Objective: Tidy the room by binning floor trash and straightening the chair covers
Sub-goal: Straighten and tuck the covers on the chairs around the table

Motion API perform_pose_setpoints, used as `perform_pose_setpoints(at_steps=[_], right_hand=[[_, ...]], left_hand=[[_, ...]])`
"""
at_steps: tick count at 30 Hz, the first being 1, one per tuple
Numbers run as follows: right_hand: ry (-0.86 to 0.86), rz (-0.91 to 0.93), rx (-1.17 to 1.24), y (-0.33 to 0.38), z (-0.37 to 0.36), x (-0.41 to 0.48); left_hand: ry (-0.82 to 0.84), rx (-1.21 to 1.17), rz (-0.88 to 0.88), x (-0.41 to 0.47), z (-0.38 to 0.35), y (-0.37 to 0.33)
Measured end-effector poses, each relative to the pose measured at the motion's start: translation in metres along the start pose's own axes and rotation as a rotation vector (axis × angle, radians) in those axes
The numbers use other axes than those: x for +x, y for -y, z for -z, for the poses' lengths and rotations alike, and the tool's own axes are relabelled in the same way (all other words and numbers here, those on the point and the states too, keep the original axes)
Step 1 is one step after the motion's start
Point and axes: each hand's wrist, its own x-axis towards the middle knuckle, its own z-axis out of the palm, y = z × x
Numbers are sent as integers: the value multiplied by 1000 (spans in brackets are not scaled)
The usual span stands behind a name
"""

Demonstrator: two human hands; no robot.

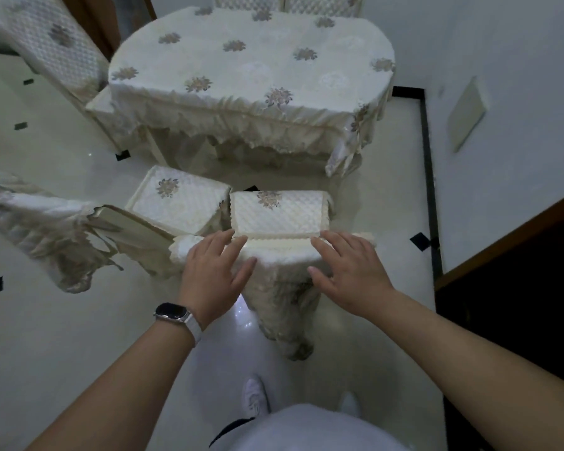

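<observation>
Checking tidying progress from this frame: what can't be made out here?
Head view only.
What lies under the tablecloth: hidden by its hanging skirt.
Top corners of the chair cover: under the left hand and right hand.
The rumpled cover at left: blurred, cut off by the frame edge.
The watch face: too dark to read.

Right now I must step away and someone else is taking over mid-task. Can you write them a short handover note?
Left hand: open, fingers flat on top of the nearest chair's cover.
Right hand: open, flat on the same cover, on its right side.
Things: that chair faces the table; its seat pad lies flat.
Done: this cover sits over the backrest top, fairly even.
Left: the left chair's cover is rumpled and hangs askew, so it probably needs straightening. No trash or bin is in view; check the rest of the floor.
</observation>
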Motion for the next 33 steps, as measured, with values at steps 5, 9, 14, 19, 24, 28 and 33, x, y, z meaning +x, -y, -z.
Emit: perform_pose_setpoints(at_steps=[5, 9, 14, 19, 24, 28, 33], right_hand=[[-2, -49, -21, 18, -24, 15], [-7, -94, -23, 20, -38, 14], [-23, -124, -12, 18, -50, 19], [-150, -68, 3, 6, -73, 27], [-260, 2, 3, -2, -84, 34], [-293, 15, 9, -6, -89, 35], [-326, 21, 4, -13, -92, 44]], left_hand=[[59, -46, -81, 11, -15, 44], [103, -95, -141, 14, -33, 64], [70, -142, -186, 22, -50, 63], [-33, -104, -213, 30, -63, 60], [-141, -82, -251, 32, -74, 63], [-175, -48, -270, 32, -82, 65], [-197, -60, -258, 41, -80, 63]])
